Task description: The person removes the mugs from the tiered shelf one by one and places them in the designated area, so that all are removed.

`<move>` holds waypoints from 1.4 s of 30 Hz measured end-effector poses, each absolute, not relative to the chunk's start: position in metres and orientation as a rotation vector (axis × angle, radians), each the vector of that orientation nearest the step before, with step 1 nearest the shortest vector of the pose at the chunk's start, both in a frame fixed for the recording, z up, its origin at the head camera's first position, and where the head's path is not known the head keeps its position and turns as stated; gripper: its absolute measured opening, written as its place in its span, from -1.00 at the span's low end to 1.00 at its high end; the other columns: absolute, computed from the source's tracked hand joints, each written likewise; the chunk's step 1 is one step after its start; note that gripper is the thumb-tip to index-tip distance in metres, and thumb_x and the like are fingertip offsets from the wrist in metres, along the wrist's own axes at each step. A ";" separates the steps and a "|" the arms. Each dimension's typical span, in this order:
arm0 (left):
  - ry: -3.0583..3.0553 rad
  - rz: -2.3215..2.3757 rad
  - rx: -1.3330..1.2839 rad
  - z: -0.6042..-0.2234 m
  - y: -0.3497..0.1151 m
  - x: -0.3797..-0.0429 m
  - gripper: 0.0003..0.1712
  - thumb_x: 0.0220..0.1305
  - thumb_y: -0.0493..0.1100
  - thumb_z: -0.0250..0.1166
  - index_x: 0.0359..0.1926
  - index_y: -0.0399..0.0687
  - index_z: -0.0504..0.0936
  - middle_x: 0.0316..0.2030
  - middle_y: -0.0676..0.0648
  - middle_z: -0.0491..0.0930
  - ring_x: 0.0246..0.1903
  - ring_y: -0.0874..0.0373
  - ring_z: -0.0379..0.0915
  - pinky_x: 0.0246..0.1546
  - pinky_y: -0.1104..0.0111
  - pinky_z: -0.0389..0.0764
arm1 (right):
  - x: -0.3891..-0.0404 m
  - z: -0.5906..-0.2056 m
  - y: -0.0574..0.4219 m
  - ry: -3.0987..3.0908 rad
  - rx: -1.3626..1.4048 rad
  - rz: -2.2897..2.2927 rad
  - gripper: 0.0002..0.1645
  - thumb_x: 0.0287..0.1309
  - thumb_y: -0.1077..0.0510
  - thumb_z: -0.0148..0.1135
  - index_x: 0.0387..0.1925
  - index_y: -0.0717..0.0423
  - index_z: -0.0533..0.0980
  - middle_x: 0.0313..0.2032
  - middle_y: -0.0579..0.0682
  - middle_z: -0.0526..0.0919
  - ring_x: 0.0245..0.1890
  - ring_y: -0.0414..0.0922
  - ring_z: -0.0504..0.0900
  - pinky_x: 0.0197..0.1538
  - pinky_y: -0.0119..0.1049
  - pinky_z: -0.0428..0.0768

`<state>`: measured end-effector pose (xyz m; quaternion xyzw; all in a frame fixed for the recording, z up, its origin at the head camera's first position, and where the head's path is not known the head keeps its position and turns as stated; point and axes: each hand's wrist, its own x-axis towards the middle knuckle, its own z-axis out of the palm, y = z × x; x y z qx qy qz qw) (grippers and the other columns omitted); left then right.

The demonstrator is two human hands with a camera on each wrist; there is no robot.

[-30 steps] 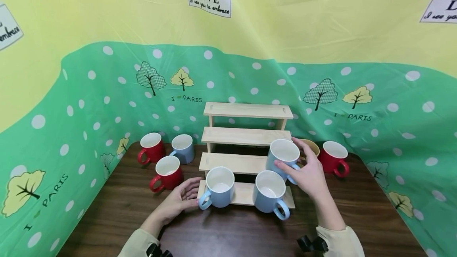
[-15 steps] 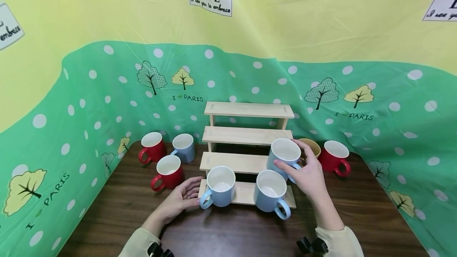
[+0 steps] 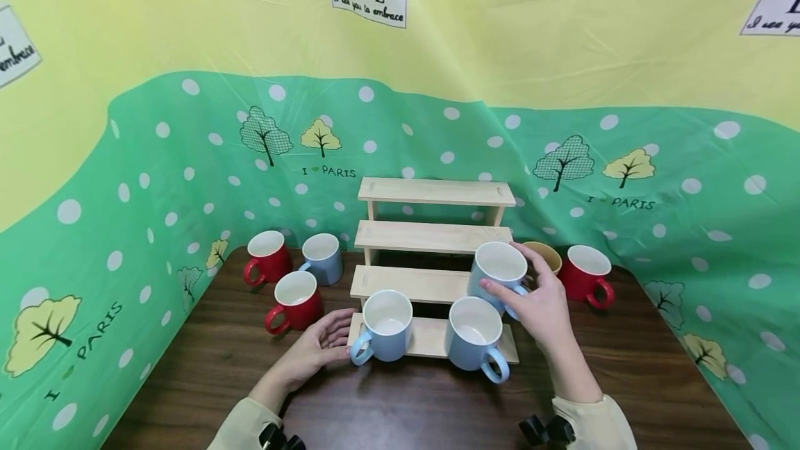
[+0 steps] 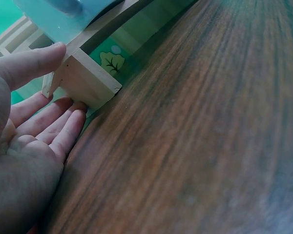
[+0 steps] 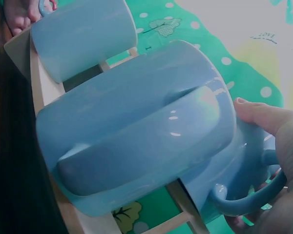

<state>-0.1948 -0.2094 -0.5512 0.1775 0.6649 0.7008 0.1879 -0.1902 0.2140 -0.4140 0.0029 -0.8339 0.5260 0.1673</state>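
Note:
A pale wooden stepped rack (image 3: 431,238) with several shelves stands on the table. My right hand (image 3: 542,301) grips a light blue mug (image 3: 478,280) at the right end of the second step from the bottom, thumb in front and fingers round the far side. Its handle points right, under the palm. On the lowest step stand two more light blue mugs, a left one (image 3: 389,344) with its handle to the front left and a right one (image 3: 464,347) with its handle to the front right. My left hand (image 4: 34,122) touches the rack's lower left end, fingers loosely extended.
Left of the rack are two red mugs, a rear one (image 3: 275,267) and a front one (image 3: 306,307), beside a blue mug (image 3: 326,269). A tan mug (image 3: 545,255), partly hidden, and a red mug (image 3: 578,283) stand right of it. A patterned green and yellow cloth (image 3: 437,130) hangs behind.

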 end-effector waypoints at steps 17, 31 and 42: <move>1.875 1.967 0.491 -0.550 -0.209 -0.194 -0.09 0.47 -0.28 0.44 0.65 -0.36 0.16 0.54 -0.40 0.35 0.43 -0.09 0.45 0.35 0.39 0.55 | -0.182 -0.405 0.234 -2.316 -0.015 1.475 -0.02 0.08 0.08 0.77 0.51 -0.07 0.50 0.27 0.02 0.62 0.07 -0.16 0.60 0.01 -0.45 0.59; 1.876 1.962 0.513 -0.551 -0.210 -0.195 -0.10 0.48 -0.29 0.43 0.65 -0.36 0.15 0.54 -0.41 0.34 0.42 -0.06 0.46 0.35 0.38 0.56 | -0.172 -0.392 0.259 -2.397 -0.082 1.378 0.03 0.13 0.02 0.74 0.57 -0.04 0.44 0.29 0.06 0.57 0.06 -0.15 0.58 -0.01 -0.49 0.56; 1.875 1.964 0.523 -0.550 -0.210 -0.193 -0.10 0.48 -0.30 0.42 0.65 -0.37 0.15 0.54 -0.41 0.34 0.41 -0.04 0.47 0.35 0.38 0.55 | -0.168 -0.396 0.307 -2.440 0.016 1.325 -0.04 0.11 0.11 0.75 0.51 -0.01 0.49 0.12 -0.29 0.61 0.04 -0.38 0.58 0.03 -0.66 0.50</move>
